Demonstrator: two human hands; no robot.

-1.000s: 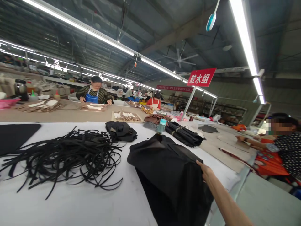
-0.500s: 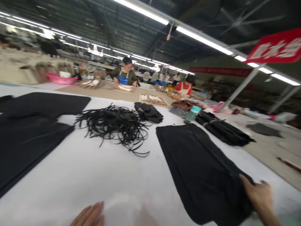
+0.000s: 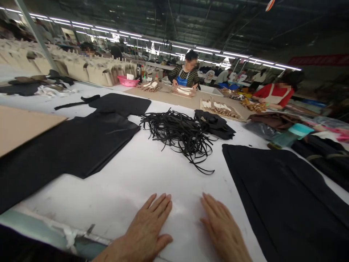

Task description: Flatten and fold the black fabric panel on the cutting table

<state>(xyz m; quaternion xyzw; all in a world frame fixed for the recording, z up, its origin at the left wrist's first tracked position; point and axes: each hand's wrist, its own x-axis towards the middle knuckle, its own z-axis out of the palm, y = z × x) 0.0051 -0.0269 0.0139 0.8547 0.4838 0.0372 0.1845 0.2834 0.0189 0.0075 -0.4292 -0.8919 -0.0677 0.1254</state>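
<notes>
My left hand (image 3: 148, 227) rests palm down near the front edge of the white table (image 3: 114, 196), fingers stretched out, holding nothing. To its right my right hand (image 3: 222, 227) is also flat, with straight fingers and nothing in it. Just right of that hand lies a stack of black sheet material (image 3: 291, 196), leather or fabric, I cannot tell which. Beyond both hands is a tangled heap of thin black strips (image 3: 180, 133). More black sheets (image 3: 73, 145) are spread over the table at the left.
A tan board (image 3: 24, 127) lies at the far left. Behind the strips sits a small pile of black pieces (image 3: 214, 123). A turquoise-lidded bottle (image 3: 291, 135) lies near dark bundles (image 3: 324, 156). Across the table a person in a blue apron (image 3: 185, 78) handles pale pieces; another wears red (image 3: 275, 94).
My right hand has left the black stack on the right and now lies flat on the white table beside my left hand. The view has turned leftward.
</notes>
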